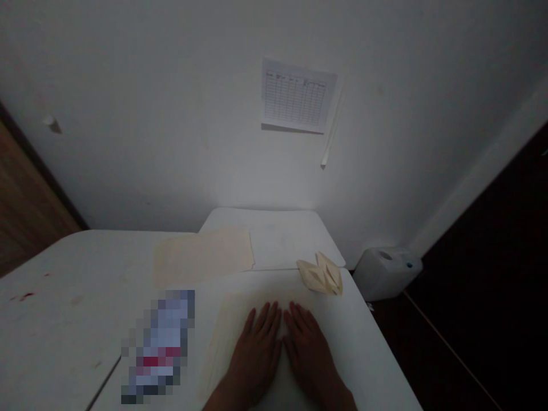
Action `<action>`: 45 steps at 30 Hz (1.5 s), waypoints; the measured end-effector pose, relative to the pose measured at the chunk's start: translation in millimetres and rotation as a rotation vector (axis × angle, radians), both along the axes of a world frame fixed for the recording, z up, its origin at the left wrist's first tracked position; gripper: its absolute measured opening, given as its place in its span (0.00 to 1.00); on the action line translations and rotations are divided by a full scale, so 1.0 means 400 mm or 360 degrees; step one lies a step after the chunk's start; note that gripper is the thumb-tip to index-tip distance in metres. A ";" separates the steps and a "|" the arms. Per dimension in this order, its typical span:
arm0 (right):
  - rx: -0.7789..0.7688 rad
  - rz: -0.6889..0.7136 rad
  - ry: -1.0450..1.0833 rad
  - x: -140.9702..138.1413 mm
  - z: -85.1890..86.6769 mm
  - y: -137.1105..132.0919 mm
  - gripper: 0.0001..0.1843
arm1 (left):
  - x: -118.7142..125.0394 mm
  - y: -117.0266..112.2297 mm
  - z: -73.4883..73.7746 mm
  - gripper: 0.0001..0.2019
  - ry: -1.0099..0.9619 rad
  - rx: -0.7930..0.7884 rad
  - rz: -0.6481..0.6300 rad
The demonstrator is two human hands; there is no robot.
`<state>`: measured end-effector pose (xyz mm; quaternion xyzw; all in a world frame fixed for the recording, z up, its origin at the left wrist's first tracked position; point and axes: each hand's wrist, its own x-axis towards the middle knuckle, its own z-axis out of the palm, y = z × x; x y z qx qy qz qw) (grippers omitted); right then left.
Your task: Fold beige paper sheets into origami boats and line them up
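Observation:
My left hand (257,348) lies flat, palm down, with its fingers stretched forward. Beside it, my right hand (309,351) rests the same way, the thumbs and index fingers of the two hands close together. Under and left of my left hand is a thin, pale beige sheet (218,337), its outline faint against the white table (368,365). How far it reaches beneath my right hand, I cannot tell. Just beyond my right fingertips stands a folded beige paper piece (322,275) with pointed flaps.
Another flat beige sheet (203,257) lies at the back left. A blurred-out bluish object with a red band (160,342) is left of my hands. A printed chart (298,97) hangs on the wall. A white plastic container (385,274) stands right of the table.

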<state>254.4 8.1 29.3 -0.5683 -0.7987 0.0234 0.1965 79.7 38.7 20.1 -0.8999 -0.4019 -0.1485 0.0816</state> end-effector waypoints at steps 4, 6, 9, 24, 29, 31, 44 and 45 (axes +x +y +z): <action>-0.0080 -0.0044 -0.0019 0.005 -0.005 -0.003 0.29 | -0.016 0.006 -0.009 0.28 -0.0001 0.0033 0.0076; -0.0096 -0.0064 -0.0018 0.006 -0.002 -0.003 0.29 | -0.041 0.013 -0.014 0.28 0.0003 0.0047 0.0141; -0.0109 -0.0080 -0.0016 0.006 0.002 -0.002 0.29 | -0.094 0.023 -0.018 0.28 -0.0003 0.0070 0.0278; -0.0059 0.0006 0.0110 -0.064 0.045 0.051 0.26 | -0.079 0.067 0.023 0.26 -0.0041 0.0049 0.0000; -0.0105 0.0008 0.0082 -0.064 0.018 0.061 0.28 | -0.070 0.072 -0.002 0.27 0.0007 -0.0009 0.0066; -0.0124 -0.0039 0.0043 -0.055 0.012 0.061 0.31 | -0.072 0.071 -0.010 0.28 -0.0002 -0.0009 0.0148; -0.0217 -0.0166 -0.0106 0.009 0.004 0.054 0.31 | -0.119 0.065 -0.002 0.28 0.0016 0.0070 0.0336; -0.0242 -0.0173 -0.0123 0.009 0.005 0.054 0.32 | -0.121 0.065 -0.005 0.28 0.0008 0.0077 0.0347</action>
